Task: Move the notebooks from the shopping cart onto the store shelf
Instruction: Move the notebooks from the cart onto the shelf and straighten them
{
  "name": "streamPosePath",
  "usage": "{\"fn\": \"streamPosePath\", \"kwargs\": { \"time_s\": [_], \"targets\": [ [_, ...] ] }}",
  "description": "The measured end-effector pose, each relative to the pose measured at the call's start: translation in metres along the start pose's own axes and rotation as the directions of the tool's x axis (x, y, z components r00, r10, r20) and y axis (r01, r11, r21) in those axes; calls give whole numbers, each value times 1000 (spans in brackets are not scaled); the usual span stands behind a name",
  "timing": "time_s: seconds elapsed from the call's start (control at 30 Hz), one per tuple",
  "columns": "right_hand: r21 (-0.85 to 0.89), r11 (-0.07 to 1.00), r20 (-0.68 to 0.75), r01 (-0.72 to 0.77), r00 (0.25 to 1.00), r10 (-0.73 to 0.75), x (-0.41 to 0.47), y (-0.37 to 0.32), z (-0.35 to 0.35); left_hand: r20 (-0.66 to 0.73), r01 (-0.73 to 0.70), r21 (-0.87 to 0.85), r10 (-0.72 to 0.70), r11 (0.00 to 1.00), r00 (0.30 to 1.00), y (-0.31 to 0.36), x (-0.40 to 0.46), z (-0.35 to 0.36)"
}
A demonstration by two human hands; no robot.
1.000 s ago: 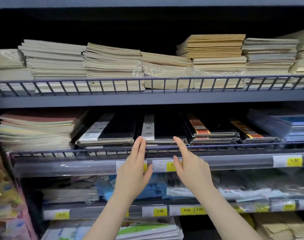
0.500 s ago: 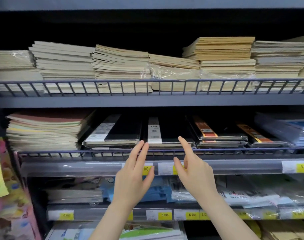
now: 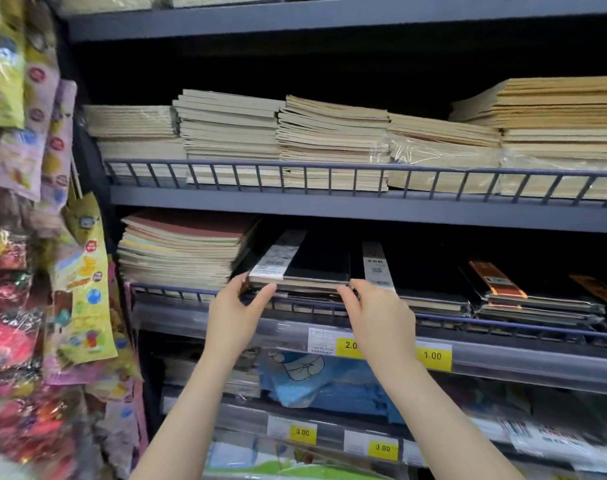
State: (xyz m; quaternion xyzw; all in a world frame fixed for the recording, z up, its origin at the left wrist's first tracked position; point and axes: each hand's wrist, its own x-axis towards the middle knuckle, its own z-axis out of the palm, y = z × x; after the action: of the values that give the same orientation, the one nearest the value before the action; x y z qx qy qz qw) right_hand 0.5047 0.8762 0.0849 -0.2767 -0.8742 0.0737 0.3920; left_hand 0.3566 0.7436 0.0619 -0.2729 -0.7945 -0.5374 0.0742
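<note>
A black notebook (image 3: 317, 263) with a white paper band lies on top of a short black stack on the middle store shelf (image 3: 364, 211), behind the wire rail (image 3: 502, 329). My left hand (image 3: 238, 315) pinches its front left corner between thumb and fingers. My right hand (image 3: 380, 320) holds the front right corner with curled fingers. Just to the right sits another black stack (image 3: 376, 268) with a "25K" band. The shopping cart is out of view.
Coloured notebooks (image 3: 180, 251) are piled left of the black stack. Orange-banded black notebooks (image 3: 496, 280) lie further right. Beige notebook piles (image 3: 329, 140) fill the upper shelf. Hanging packets (image 3: 35, 237) crowd the left edge. Yellow price tags (image 3: 433, 355) line the shelf fronts below.
Both hands rose from open in front of the rail, moved left to the left black stack and closed on its top notebook's front corners. The view swung left.
</note>
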Motion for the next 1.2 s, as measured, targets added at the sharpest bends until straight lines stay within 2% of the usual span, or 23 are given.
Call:
{"fn": "streamPosePath", "kwargs": {
  "time_s": [0.23,0.37,0.5,0.7,0.93,1.1,1.2],
  "targets": [
    [-96,994,15,-53,998,55,6,-9,5,-101,-2,-29,-1,1000,995,3,1,4],
    [-43,996,76,-84,993,87,4,-13,6,-103,-13,-31,10,999,995,5,0,5],
    [39,993,72,-112,991,109,3,-11,10,-79,16,-62,-20,998,997,9,1,4],
    [113,988,41,-107,994,103,0,-5,9,-109,-17,-6,16,1000,994,10,-1,2],
    [11,995,-19,-99,995,99,2,-7,12,-187,-119,56,127,991,974,8,1,4],
    [34,996,33,-77,997,75,-3,-6,7,-88,-77,81,85,994,992,0,-4,4],
    [1,998,1,-68,998,68,-4,-6,9,-145,-67,113,83,991,986,1,-5,5]
  ]
}}
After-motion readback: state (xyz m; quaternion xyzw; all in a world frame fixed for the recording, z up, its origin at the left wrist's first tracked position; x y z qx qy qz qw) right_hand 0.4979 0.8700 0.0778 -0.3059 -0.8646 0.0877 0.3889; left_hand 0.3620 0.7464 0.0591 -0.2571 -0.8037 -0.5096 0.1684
